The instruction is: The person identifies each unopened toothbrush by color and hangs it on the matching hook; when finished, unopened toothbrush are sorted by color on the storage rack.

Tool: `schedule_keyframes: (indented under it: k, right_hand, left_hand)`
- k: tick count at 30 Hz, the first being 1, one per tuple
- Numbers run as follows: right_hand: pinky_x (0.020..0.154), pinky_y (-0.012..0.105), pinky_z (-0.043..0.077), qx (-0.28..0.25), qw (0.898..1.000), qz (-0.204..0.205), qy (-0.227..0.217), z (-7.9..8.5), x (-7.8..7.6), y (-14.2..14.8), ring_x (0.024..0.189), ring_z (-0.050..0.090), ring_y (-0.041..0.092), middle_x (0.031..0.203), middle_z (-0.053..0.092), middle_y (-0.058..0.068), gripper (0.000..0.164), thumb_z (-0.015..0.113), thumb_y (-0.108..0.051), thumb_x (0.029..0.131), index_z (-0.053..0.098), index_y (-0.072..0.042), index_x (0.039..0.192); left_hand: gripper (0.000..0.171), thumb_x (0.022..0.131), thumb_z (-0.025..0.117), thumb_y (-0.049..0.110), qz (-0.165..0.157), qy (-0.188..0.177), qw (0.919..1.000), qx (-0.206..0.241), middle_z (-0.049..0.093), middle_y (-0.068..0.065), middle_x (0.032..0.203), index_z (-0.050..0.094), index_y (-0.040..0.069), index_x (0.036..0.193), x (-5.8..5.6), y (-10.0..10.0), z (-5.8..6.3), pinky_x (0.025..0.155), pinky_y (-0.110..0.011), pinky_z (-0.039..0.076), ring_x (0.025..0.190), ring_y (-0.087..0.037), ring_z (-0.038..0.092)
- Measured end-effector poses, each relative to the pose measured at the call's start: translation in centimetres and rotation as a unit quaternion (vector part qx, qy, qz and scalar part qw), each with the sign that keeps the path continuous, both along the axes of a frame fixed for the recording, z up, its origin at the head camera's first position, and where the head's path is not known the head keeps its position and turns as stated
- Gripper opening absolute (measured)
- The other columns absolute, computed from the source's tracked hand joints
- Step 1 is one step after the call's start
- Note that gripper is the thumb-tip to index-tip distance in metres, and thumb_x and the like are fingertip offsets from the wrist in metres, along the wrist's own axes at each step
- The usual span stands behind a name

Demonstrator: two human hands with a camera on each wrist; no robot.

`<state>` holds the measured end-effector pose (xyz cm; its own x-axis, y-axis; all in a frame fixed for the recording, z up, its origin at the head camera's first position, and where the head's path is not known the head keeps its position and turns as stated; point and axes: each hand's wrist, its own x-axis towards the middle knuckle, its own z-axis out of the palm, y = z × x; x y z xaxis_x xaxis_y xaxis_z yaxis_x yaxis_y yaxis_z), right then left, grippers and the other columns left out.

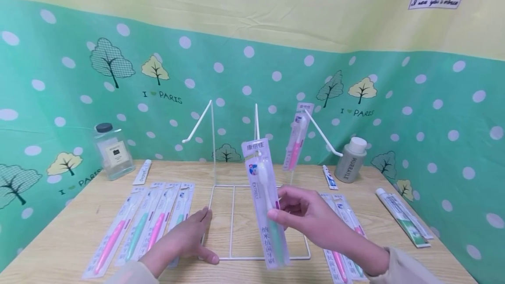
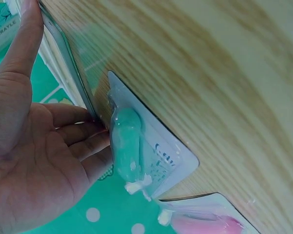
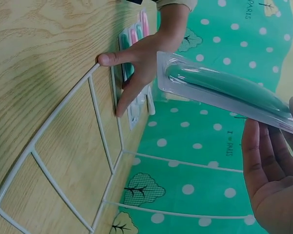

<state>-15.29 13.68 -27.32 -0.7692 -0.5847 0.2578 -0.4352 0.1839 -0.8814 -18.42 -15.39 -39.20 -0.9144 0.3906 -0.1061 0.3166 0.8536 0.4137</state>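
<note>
My right hand [image 1: 315, 218] pinches a packaged toothbrush [image 1: 263, 200] with a green handle between thumb and fingers. The package stands nearly upright over the base of a white wire rack [image 1: 232, 222], in front of its middle hook [image 1: 256, 119]. In the right wrist view the toothbrush pack [image 3: 219, 87] extends from the fingertips, above the table. My left hand [image 1: 193, 233] rests at the left side of the rack base, thumb spread to its front corner and fingers extended. From the rack's right hook hangs a pink packaged toothbrush [image 1: 297, 137].
Several packaged toothbrushes [image 1: 114, 240] lie left of the rack, close to the left hand. More packs [image 1: 339, 262] lie under the right forearm. Around the table's sides are a glass bottle [image 1: 114, 152], a grey bottle [image 1: 349, 161], small tubes [image 1: 143, 172] and a toothpaste tube [image 1: 398, 216].
</note>
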Motion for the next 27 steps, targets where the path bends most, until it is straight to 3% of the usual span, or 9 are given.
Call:
schedule_keyframes:
  k: [9, 19, 27]
  right_hand:
    - [0.066, 0.039, 0.054, 0.009, 0.997, -0.069, -0.046, -0.7, -3.0, -1.1, 0.075, 0.062, 0.025, 0.091, 0.066, 0.009, 0.027, 0.058, -0.027, 0.089, 0.059, -0.008, 0.109]
    - [0.069, 0.037, 0.054, -0.026, 0.990, -0.129, -0.049, -1.4, -7.8, -2.2, 0.084, 0.062, 0.023, 0.096, 0.065, 0.007, 0.034, 0.060, -0.040, 0.085, 0.062, -0.016, 0.109]
    - [0.072, 0.037, 0.053, -0.035, 0.986, -0.153, -0.053, -1.5, -10.8, -2.7, 0.088, 0.061, 0.024, 0.100, 0.064, 0.009, 0.030, 0.058, -0.032, 0.089, 0.061, -0.011, 0.111]
  left_hand:
    - [0.123, 0.047, 0.072, 0.063, 0.009, -0.003, 0.9999, 0.005, 0.025, -0.027, 0.142, 0.030, -0.010, 0.136, 0.2, 0.0, 0.2, 0.103, -0.051, 0.026, 0.129, -0.042, 0.026]
    - [0.123, 0.047, 0.071, 0.065, 0.003, 0.000, 1.0000, -0.004, 0.025, -0.028, 0.142, 0.030, -0.009, 0.136, 0.1, 0.2, 0.2, 0.103, -0.050, 0.027, 0.128, -0.041, 0.027]
    - [0.123, 0.048, 0.070, 0.066, -0.005, 0.004, 1.0000, -0.002, 0.025, -0.029, 0.141, 0.029, -0.009, 0.136, 0.0, 0.0, 0.0, 0.103, -0.051, 0.027, 0.128, -0.042, 0.026]
